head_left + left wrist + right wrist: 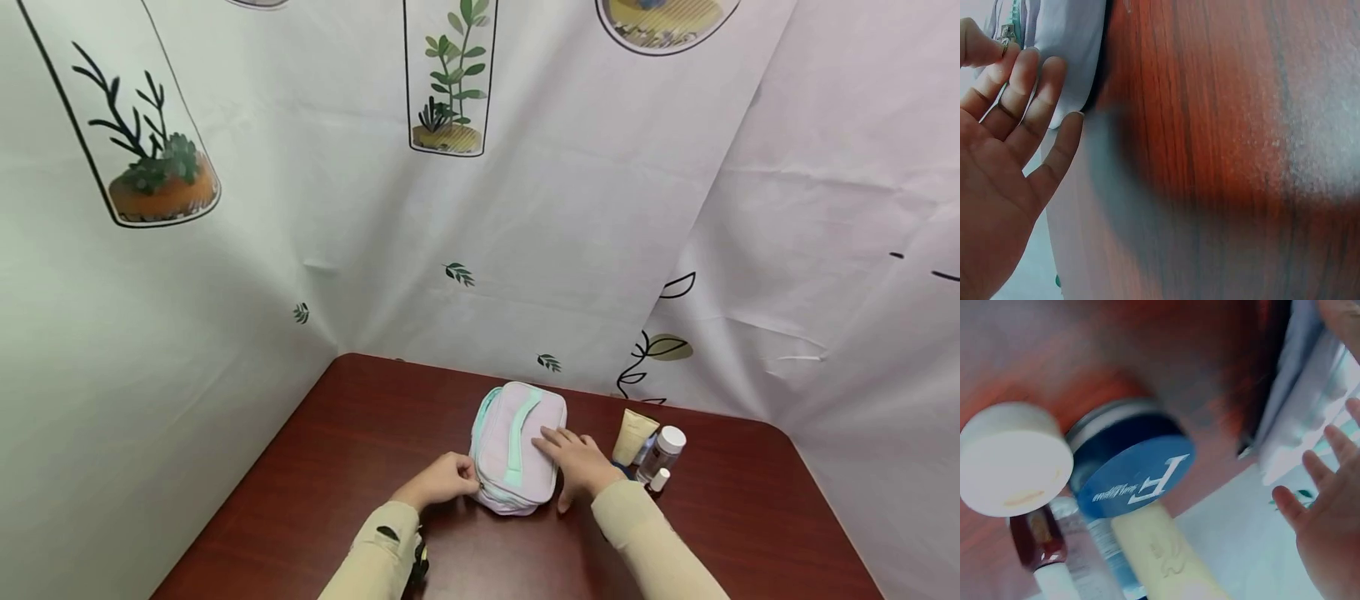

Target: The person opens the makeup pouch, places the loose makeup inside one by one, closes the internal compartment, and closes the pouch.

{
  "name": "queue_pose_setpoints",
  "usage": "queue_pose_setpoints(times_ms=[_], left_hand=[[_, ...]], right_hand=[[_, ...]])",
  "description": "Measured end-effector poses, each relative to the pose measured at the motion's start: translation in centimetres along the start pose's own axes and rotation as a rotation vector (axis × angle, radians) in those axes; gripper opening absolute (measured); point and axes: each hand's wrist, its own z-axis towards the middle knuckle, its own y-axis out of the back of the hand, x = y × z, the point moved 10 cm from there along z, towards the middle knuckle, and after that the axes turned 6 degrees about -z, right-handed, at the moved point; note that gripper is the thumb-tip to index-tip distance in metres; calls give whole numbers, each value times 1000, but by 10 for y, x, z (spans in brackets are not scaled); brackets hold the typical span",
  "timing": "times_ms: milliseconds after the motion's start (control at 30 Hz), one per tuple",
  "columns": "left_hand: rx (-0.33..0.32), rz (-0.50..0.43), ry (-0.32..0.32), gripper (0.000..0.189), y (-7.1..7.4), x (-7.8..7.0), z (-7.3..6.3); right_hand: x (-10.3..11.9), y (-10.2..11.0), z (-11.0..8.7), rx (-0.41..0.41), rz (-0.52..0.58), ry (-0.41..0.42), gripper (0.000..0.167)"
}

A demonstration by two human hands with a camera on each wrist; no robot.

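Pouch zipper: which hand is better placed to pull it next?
Left, most likely: the left hand pinches the zipper pull at the pouch's near left corner. The right hand, fingers spread, is at the opposite side, perhaps better for steadying.

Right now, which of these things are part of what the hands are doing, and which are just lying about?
In the work:
lilac pouch, right hand at its side
its zip pull, pinched by the left hand

Lying about, in neither hand (though perhaps wanted later):
cream tube
clear bottle, white-capped
small dark bottle
blue-lidded jar
round white container
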Motion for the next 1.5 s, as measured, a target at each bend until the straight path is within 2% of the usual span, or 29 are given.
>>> queue_pose_setpoints(times_ms=[167, 267, 467, 667, 900, 1167, 1333, 1500], left_hand=[[-3, -8, 7, 6, -1, 5, 0], [-16, -11, 2, 6, 2, 4, 0], [-118, 5, -3, 6, 19, -2, 1], [-208, 55, 43, 14, 29, 0, 2], [-298, 103, 33, 17, 32, -10, 1], [-352, 67, -7, 16, 32, -19, 1], [-411, 39, 41, 12, 36, -21, -2], [-519, 37, 95, 9, 42, -24, -8]], right_hand=[[0, 9, -1, -82, -59, -3, 60], [-4, 9, 0, -101, -78, -34, 46], [-9, 14, 4, -130, -84, -81, 41], [-11, 24, 10, -175, -109, -124, 30], [-13, 28, 17, -209, -97, -192, 27], [-13, 33, 23, -223, -1, -274, 26], [-10, 41, 24, -292, 6, -306, 22], [-9, 47, 24, -333, 27, -355, 24]])
